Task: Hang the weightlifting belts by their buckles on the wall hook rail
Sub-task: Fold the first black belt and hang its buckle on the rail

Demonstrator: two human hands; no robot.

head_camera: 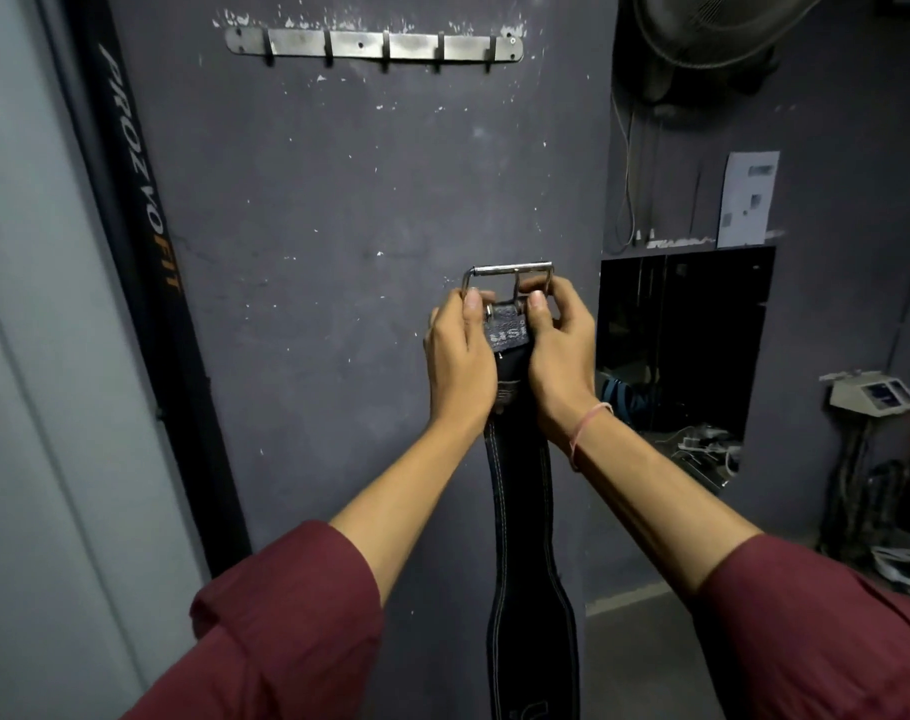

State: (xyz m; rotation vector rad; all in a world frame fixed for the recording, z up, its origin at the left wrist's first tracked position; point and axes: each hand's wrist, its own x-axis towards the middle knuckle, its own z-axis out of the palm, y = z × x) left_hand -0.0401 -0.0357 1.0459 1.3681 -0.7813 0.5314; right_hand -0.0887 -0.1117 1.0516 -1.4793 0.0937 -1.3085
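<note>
Centrally, a black weightlifting belt [525, 511] with pale stitching hangs straight down in front of a dark grey wall [338, 226], its steel buckle [507, 280] uppermost. Both hands are closed on the belt's top end just under the buckle: the left hand [460, 361] grips the left edge with the thumb pressed to the buckle frame, and the right hand [559, 350] grips the right edge likewise. A thin cord bracelet [588, 426] circles the right wrist; maroon sleeves [286, 626] cover both forearms. Well above the buckle, apart from it, a metal hook rail [375, 44] is fixed to the wall, all hooks bare. At left stands a black post [146, 241] lettered in white and orange.
</note>
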